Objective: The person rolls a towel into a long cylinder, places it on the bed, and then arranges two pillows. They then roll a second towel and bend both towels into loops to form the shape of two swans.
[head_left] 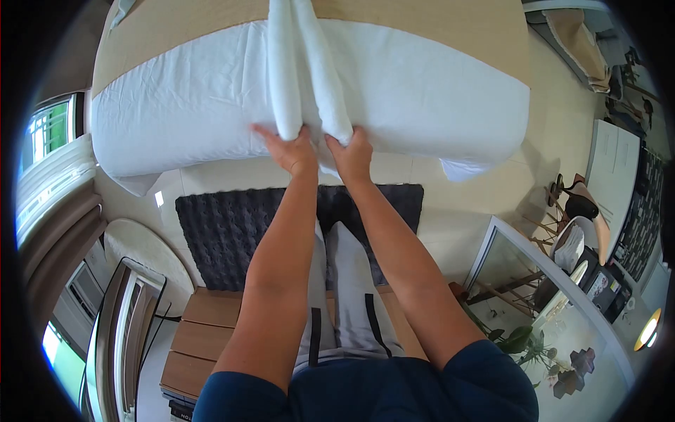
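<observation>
Holding the near ends of two long rolls of plush white cloth, both bare hands reach straight out to 12 o'clock. The left hand (290, 150) pinches the left roll (284, 77), one finger stretched toward 10 o'clock; the right hand (354, 152) clasps the right roll (325, 81), its thumb on the inner side. Each grip looks narrow, filled by cloth, though the fingers underneath are hidden.

The rolls lie across the smooth white sheet (422, 91) and the tan fabric cover (436, 21) of the bed, nearly meeting toward 12 o'clock and spreading apart toward the hands. They leave the view at the top, so I cannot tell whether they join there.

The likeliest fault is loosening: nothing visible ties the rolls, so a slack pinch might let an end open out. Uneven pulling could be another cause of trouble; the right roll already slants toward 5 o'clock, and a stronger tug on one side might leave the pair lopsided. Because the ends sit at the bed's near edge, too much pull toward 6 o'clock could drag them over it, down toward the dark grey, tufted rug (228, 232), and rumple the sheet underneath. Its loose white corner (464, 169), hanging at 4 o'clock, suggests the sheet may shift easily.
</observation>
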Demonstrator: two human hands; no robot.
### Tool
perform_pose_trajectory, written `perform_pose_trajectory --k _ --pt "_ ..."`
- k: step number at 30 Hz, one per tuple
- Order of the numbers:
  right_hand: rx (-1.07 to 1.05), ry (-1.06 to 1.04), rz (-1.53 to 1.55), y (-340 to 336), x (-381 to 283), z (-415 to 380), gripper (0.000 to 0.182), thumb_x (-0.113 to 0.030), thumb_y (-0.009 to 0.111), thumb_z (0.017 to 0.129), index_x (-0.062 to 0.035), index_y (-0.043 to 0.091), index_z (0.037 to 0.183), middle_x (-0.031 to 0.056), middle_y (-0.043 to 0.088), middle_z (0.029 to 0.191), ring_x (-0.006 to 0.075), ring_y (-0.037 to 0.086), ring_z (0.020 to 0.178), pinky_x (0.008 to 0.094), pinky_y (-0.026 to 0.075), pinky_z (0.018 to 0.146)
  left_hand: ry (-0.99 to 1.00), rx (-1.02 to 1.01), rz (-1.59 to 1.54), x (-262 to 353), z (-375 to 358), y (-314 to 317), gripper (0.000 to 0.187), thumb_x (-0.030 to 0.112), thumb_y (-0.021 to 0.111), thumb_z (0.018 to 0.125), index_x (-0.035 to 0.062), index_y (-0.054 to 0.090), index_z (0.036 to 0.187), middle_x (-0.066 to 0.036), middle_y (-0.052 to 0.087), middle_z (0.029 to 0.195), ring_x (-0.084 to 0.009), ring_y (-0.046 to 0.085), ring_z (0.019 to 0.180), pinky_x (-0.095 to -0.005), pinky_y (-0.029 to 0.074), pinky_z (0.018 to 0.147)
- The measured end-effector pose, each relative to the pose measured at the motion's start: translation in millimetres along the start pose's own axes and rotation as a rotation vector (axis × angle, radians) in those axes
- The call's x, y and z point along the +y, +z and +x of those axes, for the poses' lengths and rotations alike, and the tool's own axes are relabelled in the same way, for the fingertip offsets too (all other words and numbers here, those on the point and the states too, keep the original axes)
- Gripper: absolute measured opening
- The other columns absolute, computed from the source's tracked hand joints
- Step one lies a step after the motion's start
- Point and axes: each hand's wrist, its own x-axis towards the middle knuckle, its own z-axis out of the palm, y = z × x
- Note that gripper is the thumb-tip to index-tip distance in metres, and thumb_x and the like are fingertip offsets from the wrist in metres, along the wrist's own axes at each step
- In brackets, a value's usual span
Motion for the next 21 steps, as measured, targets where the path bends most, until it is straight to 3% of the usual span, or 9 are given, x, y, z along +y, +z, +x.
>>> perform_pose_trajectory --k 2,3,7,9,14,16,17,18,21 --pt "-0.138 0.258 -0.166 1 -2 1 0.044 -0.022 0.074 0.069 0.0051 0.059 0.1 0.0238 0.063 0.084 0.036 0.062 0.079 0.0414 0.047 0.072 -0.149 0.086 -0.284 0 -11 -12 0.108 0.024 0.073 0.07 0.0097 -0.003 0.144 -0.023 0.052 0.118 -0.0359 0.051 0.109 -0.038 0.04 0.093" --pt "-0.144 0.32 -0.178 1 -5 3 0.046 -0.029 0.073 0.068 0.0059 0.062 0.096 0.0252 0.064 0.082 0.0376 0.063 0.08 0.0399 0.048 0.072 -0.344 -0.081 -0.22 11 -15 -23 0.109 0.032 0.072 0.071 0.004 -0.006 0.143 -0.025 0.053 0.119 -0.0354 0.053 0.11 -0.0361 0.04 0.093" --pt "-0.19 0.347 0.367 8 25 9 0.04 -0.026 0.07 0.069 0.0039 0.062 0.094 0.025 0.064 0.085 0.039 0.063 0.08 0.0416 0.048 0.07 -0.222 -0.069 -0.154 -9 -2 -23 0.107 0.032 0.07 0.072 0.001 -0.004 0.142 -0.025 0.057 0.112 -0.0369 0.056 0.104 -0.0386 0.042 0.09" --pt "-0.192 0.125 -0.204 -6 2 3 0.043 -0.025 0.068 0.067 0.0028 0.058 0.099 0.0228 0.064 0.086 0.0394 0.062 0.084 0.0414 0.049 0.075 -0.046 -0.352 0.263 -2 -4 -49 0.103 0.028 0.069 0.073 -0.0012 -0.003 0.141 -0.025 0.057 0.11 -0.0383 0.057 0.101 -0.0397 0.044 0.088" --pt "-0.24 0.118 -0.493 15 -13 -9 0.049 -0.017 0.062 0.074 0.0016 0.044 0.116 0.0259 0.056 0.105 0.0432 0.058 0.09 0.0435 0.047 0.082 0.113 -0.322 0.339 7 -9 -38 0.101 0.017 0.065 0.072 -0.0022 -0.007 0.14 -0.025 0.056 0.106 -0.0403 0.057 0.096 -0.0414 0.045 0.086" --pt "-0.295 0.073 0.113 28 20 -9 0.049 -0.015 0.059 0.078 0.001 0.04 0.119 0.0265 0.05 0.114 0.0364 0.055 0.102 0.0407 0.044 0.087 -0.085 -0.407 -0.02 8 -10 -33 0.102 0.006 0.059 0.069 -0.0001 -0.014 0.14 -0.028 0.054 0.107 -0.04 0.057 0.097 -0.0408 0.045 0.087" --pt "-0.431 0.334 0.444 12 4 -16 0.052 -0.014 0.057 0.081 -0.0006 0.034 0.125 0.0238 0.049 0.115 0.0289 0.05 0.108 0.0376 0.04 0.092 -0.074 -0.429 -0.181 5 -10 -29 0.104 -0.002 0.052 0.065 0.0021 -0.023 0.137 -0.027 0.054 0.108 -0.0371 0.056 0.099 -0.0408 0.044 0.09" --pt "-0.432 0.334 0.439 0 5 -15 0.052 -0.014 0.057 0.081 -0.0006 0.034 0.125 0.0238 0.049 0.115 0.0289 0.05 0.108 0.0376 0.04 0.092 -0.077 -0.43 -0.185 -2 -10 -28 0.104 -0.002 0.052 0.065 0.0021 -0.023 0.137 -0.027 0.054 0.108 -0.0371 0.056 0.099 -0.0408 0.044 0.09" --pt "-0.805 0.558 0.732 -42 -1 -11 0.058 -0.011 0.06 0.084 -0.0041 0.029 0.132 0.0147 0.051 0.118 0.0241 0.05 0.111 0.0349 0.04 0.094 -0.201 -0.677 -0.601 -26 -11 -52 0.086 0.004 0.057 0.074 -0.0037 0.001 0.14 -0.019 0.053 0.114 -0.0302 0.055 0.104 -0.04 0.044 0.09"
